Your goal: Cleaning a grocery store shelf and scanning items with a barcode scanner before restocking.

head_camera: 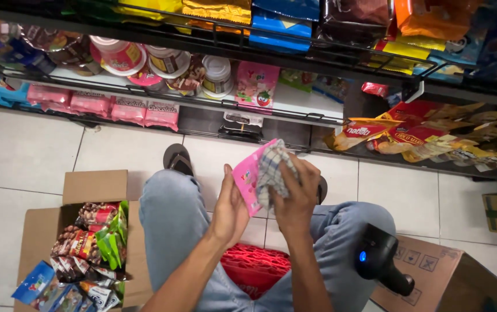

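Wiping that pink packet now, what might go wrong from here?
The left hand holds the pink packet only by one edge while the right hand presses the checked cloth on it; it may slip or crease. The black scanner resting on the right thigh might slide off.

White tiled floor (28, 150), stocked wire shelves (294, 115).

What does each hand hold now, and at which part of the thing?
The left hand holds a pink snack packet by its lower left edge. The right hand presses a checked cloth against the packet's face.
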